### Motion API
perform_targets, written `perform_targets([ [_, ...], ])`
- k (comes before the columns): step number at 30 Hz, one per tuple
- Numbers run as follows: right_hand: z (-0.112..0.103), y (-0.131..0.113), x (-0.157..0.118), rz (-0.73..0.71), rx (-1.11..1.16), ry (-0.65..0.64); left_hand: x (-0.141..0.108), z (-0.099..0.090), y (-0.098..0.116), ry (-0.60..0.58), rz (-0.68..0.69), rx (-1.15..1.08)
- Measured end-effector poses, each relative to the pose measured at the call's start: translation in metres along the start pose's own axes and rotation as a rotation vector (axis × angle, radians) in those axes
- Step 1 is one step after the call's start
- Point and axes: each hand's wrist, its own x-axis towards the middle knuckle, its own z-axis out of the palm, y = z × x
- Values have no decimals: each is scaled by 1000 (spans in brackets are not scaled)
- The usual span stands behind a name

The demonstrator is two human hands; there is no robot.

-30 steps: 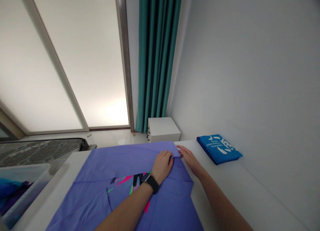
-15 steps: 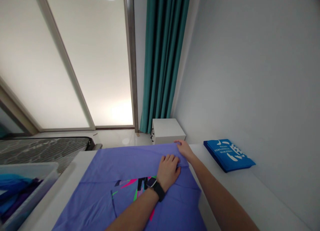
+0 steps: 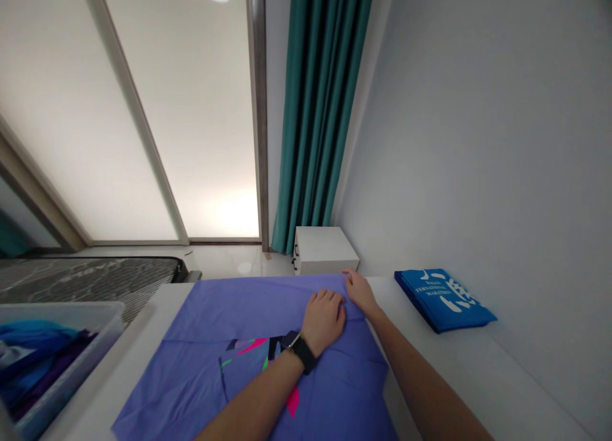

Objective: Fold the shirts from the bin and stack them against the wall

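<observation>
"Looking at the hands, what were they doing?"

"The left hand, a black-strapped wristwatch on its wrist, lay on a periwinkle-blue T-shirt, fingers together, seemingly pressing the cloth flat. The right hand had its fingertips at the shirt's far edge, just ahead of the left hand."

"Were they gripping?"

"I couldn't tell. Neither was spread wide, and neither showed a clear pinch."

"Where was the shirt?"

"Spread under both hands on a white table, its pink-and-black print just beside the left wrist."

"What else was near?"

"A folded royal-blue shirt with white lettering lay right of the right hand, and a white plastic bin of blue clothes stood left of the left hand."
</observation>
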Motion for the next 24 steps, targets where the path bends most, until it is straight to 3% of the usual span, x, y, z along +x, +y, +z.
perform_targets([
  [3, 1, -2, -5, -1, -65, -10, 7, -15, -10, 4, -12, 72],
  [6, 0, -4, -4, 11, -124, -39, 12, -39, -42, -10, -27, 182],
  [10, -4, -8, 2, 38, -191, -97, 3, -82, -122, -35, -143, 265],
  [13, -7, -11, 7, 61, -235, -126, -17, -110, -187, -75, -301, 343],
  [16, -8, -14, 9, 79, -272, -147, -42, -128, -234, -111, -403, 366],
  [20, -10, -15, 11, 82, -306, -168, -65, -135, -264, -103, -532, 346],
  [24, -11, -14, 18, 85, -333, -199, -73, -136, -276, -91, -530, 270],
])
